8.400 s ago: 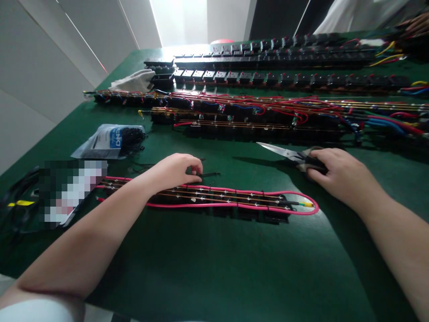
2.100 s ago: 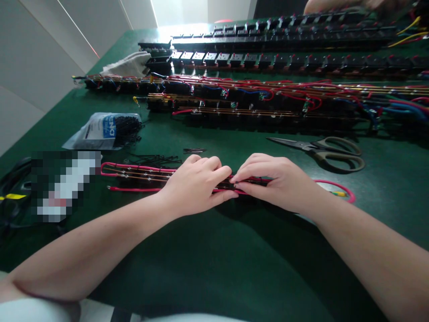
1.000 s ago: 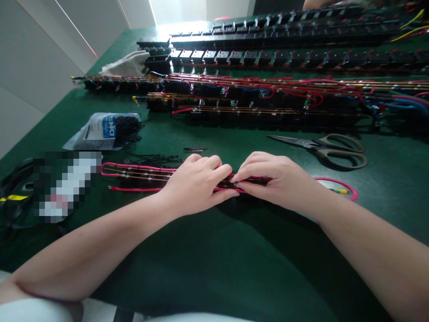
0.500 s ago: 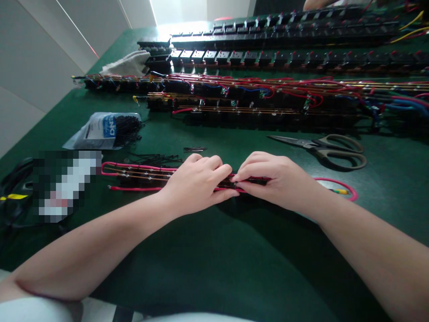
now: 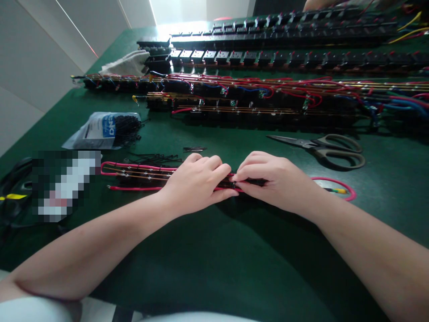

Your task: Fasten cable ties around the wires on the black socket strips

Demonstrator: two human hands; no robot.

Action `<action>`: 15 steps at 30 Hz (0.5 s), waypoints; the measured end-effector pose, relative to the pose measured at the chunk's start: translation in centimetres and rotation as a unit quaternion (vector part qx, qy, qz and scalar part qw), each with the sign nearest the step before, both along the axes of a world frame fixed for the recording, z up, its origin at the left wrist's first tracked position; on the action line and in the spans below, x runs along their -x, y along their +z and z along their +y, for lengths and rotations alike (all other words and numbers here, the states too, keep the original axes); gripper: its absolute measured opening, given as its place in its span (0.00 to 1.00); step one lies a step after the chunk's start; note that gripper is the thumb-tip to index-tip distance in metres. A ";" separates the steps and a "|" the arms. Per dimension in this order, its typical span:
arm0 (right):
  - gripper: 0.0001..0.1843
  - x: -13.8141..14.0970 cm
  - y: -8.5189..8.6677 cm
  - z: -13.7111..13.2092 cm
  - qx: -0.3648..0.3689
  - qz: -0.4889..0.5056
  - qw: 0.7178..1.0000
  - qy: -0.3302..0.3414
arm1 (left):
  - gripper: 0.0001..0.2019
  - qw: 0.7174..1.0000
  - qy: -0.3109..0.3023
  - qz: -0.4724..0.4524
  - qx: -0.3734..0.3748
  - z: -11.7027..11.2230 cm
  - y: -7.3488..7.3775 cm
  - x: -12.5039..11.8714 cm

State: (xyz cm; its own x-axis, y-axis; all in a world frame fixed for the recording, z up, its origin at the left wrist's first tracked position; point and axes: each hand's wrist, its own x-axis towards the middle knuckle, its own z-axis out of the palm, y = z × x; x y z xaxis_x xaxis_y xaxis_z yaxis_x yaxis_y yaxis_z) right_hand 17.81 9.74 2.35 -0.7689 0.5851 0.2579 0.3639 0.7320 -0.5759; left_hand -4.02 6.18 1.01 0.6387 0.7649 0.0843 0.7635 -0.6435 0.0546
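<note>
A black socket strip [image 5: 140, 178] with copper rails and a pink wire [image 5: 335, 183] looped round it lies across the green table [image 5: 214, 268] in front of me. My left hand [image 5: 197, 183] and my right hand [image 5: 275, 181] rest on its middle, fingertips meeting, both closed in a pinch on the strip's wiring. What sits between the fingertips is too small to name. Loose black cable ties [image 5: 154, 158] lie just behind the strip.
Scissors [image 5: 321, 146] lie to the right behind my right hand. A plastic bag of black cable ties [image 5: 105, 129] sits at the left. Several wired socket strips [image 5: 254, 100] fill the far table. A white cloth [image 5: 127, 62] lies far left. Another person's arm [image 5: 321, 3] shows at the top edge.
My right hand has left the scissors on the table and joined my left hand at the strip's middle. In the last second both hands have barely moved.
</note>
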 end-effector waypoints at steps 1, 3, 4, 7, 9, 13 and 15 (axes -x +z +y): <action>0.08 0.0 0.0 0.0 0.000 0.000 1.000 0.000 | 0.23 1.000 0.000 0.000 0.000 0.0 0.0 0.0; 0.07 0.0 -0.1 0.1 0.004 0.001 1.000 0.001 | 0.23 1.000 0.000 0.002 -0.001 0.0 0.0 0.0; 0.06 -0.1 -0.1 0.1 0.011 0.002 1.000 0.002 | 0.23 1.000 0.001 0.004 -0.001 0.0 0.1 0.0; 0.05 -0.2 -0.1 0.3 0.047 0.006 0.999 0.013 | 0.23 1.000 0.003 0.008 0.003 -0.1 0.1 -0.1; 0.06 -0.3 0.0 0.4 0.061 0.007 0.998 0.022 | 0.22 1.000 0.005 0.008 0.005 -0.1 0.2 -0.1; 0.07 -0.2 0.2 0.3 0.058 0.007 0.998 0.025 | 0.23 1.000 0.008 0.004 0.007 -0.1 0.1 -0.1; 0.07 -0.1 0.2 0.3 0.058 0.004 0.998 0.022 | 0.22 1.000 0.009 0.003 0.007 -0.1 0.1 -0.1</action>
